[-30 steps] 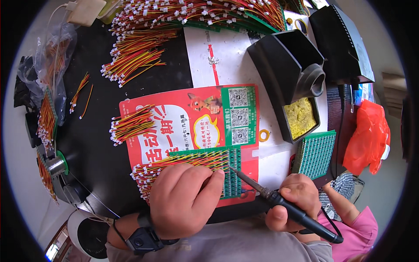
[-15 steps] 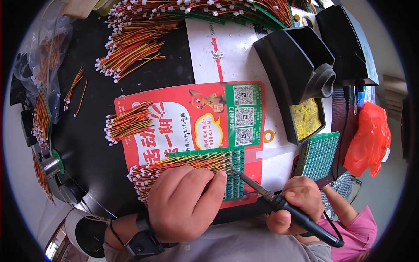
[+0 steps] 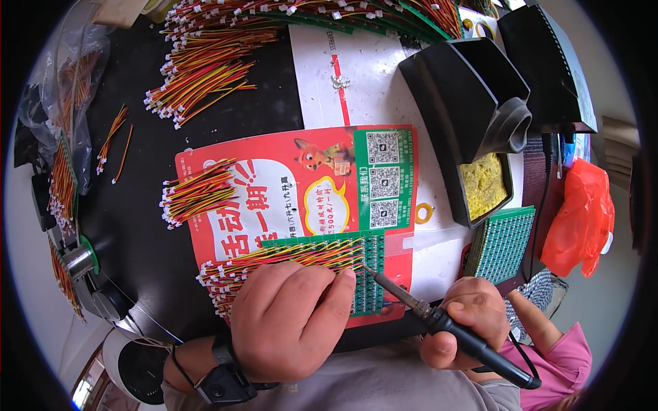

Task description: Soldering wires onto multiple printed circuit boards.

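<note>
My right hand (image 3: 473, 318) is closed round the black handle of a soldering iron (image 3: 473, 342). Its metal tip points left and rests at the green circuit board panel (image 3: 371, 294), just beside my left fingertips. Bent over the panel, my left hand (image 3: 291, 322) is closed, thumb and forefinger pinching at the end of a connector wire. The pinched part is mostly hidden by the fingers. Rows of red and yellow connector wires (image 3: 308, 255) run across the panel, their white plugs hanging past its left edge. Under the panel lies a red printed sheet (image 3: 274, 144).
A loose wire bundle (image 3: 199, 194) lies on the sheet. More wire bundles (image 3: 205, 82) lie behind. At the right stand a black iron holder (image 3: 459, 103) with yellow sponge (image 3: 484, 186), stacked green panels (image 3: 499, 243) and a red bag (image 3: 581, 216). A solder spool (image 3: 81, 260) is left. Someone's pink sleeve (image 3: 565, 359) shows lower right.
The view has shifted very slightly. Both hands and the soldering iron keep practically the same place at the panel.
</note>
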Demonstrator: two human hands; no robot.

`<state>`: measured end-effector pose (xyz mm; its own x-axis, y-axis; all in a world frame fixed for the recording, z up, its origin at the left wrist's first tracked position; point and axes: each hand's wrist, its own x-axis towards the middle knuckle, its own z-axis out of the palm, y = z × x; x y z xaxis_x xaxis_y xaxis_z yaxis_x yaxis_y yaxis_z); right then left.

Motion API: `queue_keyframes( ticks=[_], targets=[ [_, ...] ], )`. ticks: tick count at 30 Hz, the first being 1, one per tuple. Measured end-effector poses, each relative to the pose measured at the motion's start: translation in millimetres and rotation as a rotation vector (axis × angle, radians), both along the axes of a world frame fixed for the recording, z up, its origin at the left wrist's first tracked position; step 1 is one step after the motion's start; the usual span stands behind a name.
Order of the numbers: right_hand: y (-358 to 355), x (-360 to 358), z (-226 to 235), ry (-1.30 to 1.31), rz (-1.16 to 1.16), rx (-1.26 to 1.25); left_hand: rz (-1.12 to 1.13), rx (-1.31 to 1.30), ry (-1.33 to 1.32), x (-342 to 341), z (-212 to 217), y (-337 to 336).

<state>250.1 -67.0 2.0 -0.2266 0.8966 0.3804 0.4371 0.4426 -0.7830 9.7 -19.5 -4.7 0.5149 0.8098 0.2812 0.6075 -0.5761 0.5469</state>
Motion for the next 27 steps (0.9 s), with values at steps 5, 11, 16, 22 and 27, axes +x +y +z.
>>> queue_keyframes(
  ticks=[5,11,16,22,27],
  targets=[
    [-9.3,-3.7,5.2,-0.056,-0.078,-0.082,-0.005,0.008,0.012,0.3,1.1,0.1],
    [-7.7,-6.6,-4.3,0.118,-0.149,0.046,-0.003,0.002,0.006,0.1,-0.2,0.3],
    [-6.0,-2.9,-1.7,0.08,-0.082,0.012,-0.015,-0.001,0.016,-0.3,1.3,2.1],
    [-7.0,-1.9,-3.5,0.086,-0.077,0.039,0.023,0.027,-0.057,2.8,6.3,-1.5],
    [-7.2,-1.6,-2.9,0.067,-0.064,0.032,0.017,0.026,0.023,8.4,12.5,-9.4]
  ],
)
